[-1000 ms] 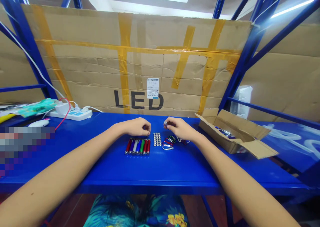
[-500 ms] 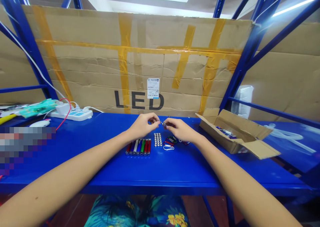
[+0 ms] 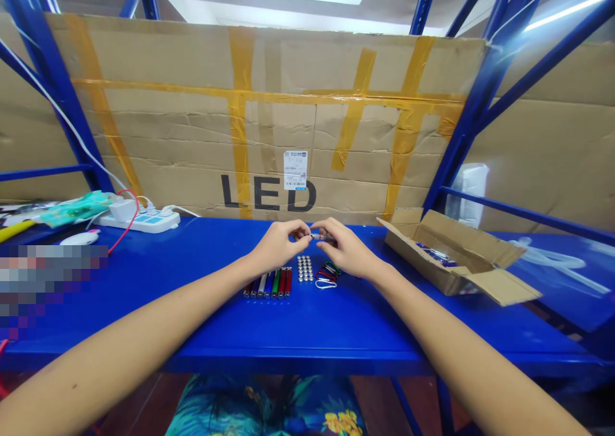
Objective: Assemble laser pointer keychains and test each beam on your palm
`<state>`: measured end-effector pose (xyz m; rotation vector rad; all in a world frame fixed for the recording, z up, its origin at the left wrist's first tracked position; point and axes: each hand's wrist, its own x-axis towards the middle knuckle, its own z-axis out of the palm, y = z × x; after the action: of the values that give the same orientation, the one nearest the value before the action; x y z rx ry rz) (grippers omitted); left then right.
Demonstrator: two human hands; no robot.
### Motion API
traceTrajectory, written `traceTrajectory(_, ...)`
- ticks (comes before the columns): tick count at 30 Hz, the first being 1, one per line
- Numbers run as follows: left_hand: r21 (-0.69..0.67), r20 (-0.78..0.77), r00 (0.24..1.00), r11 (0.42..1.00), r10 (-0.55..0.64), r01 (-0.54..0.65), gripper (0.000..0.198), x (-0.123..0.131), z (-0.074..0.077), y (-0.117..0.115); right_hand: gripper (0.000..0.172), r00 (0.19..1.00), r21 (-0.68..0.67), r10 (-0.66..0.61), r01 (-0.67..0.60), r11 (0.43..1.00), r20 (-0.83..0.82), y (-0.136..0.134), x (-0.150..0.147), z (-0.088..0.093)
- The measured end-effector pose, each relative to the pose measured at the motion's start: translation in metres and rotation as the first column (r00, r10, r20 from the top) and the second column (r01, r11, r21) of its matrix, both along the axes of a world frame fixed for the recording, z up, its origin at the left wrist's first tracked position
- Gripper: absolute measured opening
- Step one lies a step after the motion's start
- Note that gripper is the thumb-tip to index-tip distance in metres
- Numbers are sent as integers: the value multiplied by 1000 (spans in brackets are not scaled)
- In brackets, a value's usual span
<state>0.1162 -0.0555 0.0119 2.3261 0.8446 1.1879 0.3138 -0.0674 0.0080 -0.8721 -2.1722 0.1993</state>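
Note:
My left hand (image 3: 283, 241) and my right hand (image 3: 350, 247) meet above the back half of the table. Between them runs a slim silvery tube (image 3: 323, 236), like a small penlight body. My right fingers are closed round the tube, and my left fingertips pinch its left end; whatever small part may sit there is too small to make out. Just below the hands, silver button cells (image 3: 305, 269) lie in neat rows. Coloured metal tubes (image 3: 275, 283) line up side by side under my left wrist. Carabiner clips (image 3: 327, 276) in red, green and silver lie near my right hand.
An open cardboard box (image 3: 446, 263) with metal items inside stands on the right of the blue table (image 3: 307, 333). A white power strip (image 3: 144, 219) with plugs and cables lies at the back left. A large cardboard sheet (image 3: 192, 135) walls off the back.
My hands have come together, and the tube in my right hand now meets my left fingertips. More of the tube shows. The laid-out parts have stayed in place.

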Motion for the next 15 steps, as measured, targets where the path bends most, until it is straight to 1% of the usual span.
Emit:
traceTrajectory(3, 20, -24, 1000, 1000, 4, -4, 8, 0, 1, -1, 16, 1000, 83, 3, -3, 997, 8, -2, 0, 1)
traceTrajectory(6, 74, -79, 997, 997, 1, 5, 9, -1, 1, 0, 12, 998, 133, 34, -40, 990, 49, -3, 1, 2)
traceTrajectory(11, 262, -203, 979, 965, 27, 28, 10, -5, 3, 1, 12, 994, 125, 61, -73, 989, 93, -5, 0, 4)
traceTrajectory(14, 314, -240, 970, 948, 35, 44, 13, -5, 4, 0, 15, 994, 109, 45, -56, 992, 96, -5, -1, 4)
traceTrajectory(15, 323, -249, 968, 945, 38, 46, 13, -6, 4, -1, 13, 995, 101, 40, -49, 994, 93, -6, -2, 3)
